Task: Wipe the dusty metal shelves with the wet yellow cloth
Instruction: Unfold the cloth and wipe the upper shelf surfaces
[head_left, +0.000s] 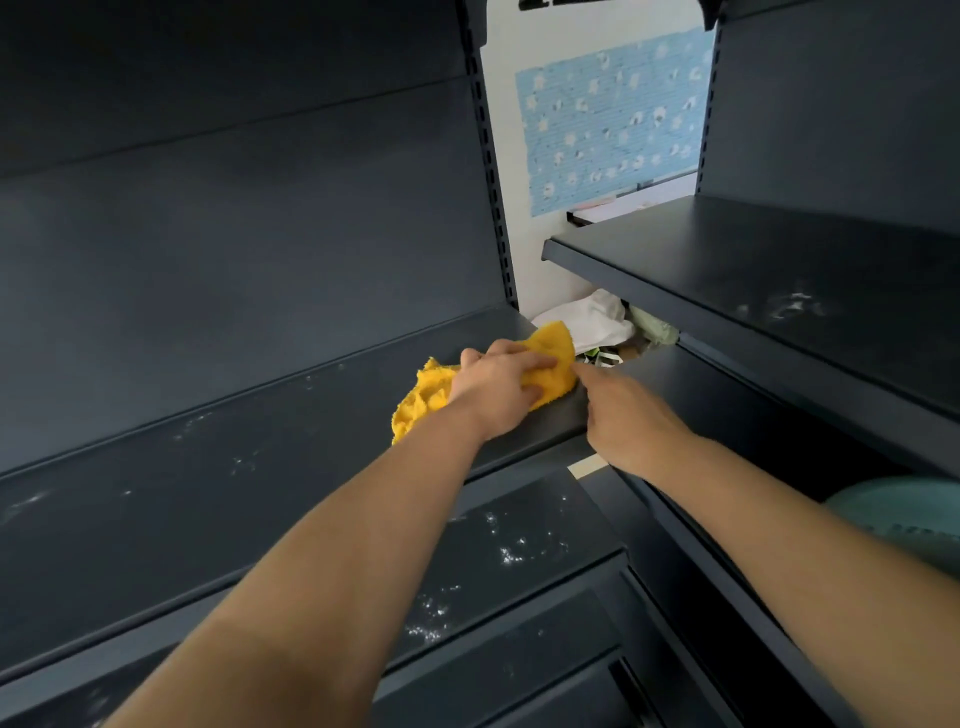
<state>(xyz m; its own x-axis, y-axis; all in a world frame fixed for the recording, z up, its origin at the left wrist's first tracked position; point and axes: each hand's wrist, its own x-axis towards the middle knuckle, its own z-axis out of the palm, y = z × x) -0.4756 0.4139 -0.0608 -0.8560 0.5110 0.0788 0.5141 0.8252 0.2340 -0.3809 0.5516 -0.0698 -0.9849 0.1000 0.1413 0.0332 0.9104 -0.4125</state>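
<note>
A crumpled yellow cloth (434, 395) lies on the dark metal shelf (218, 467) near its right end. My left hand (498, 389) presses down on the cloth, fingers curled over its right part. My right hand (628, 415) rests at the shelf's right front corner, fingers pointing at the cloth's edge; whether it pinches the cloth is hidden. White dust specks dot the shelf left of the cloth. A lower shelf (519, 551) below also carries white dust patches.
A second dark shelf unit (779, 280) stands to the right, with dust on its upper shelf. In the gap between units lie white and green bags (597, 322). A blue patterned panel (613, 119) hangs on the white wall behind. A teal object (904, 514) sits at the right edge.
</note>
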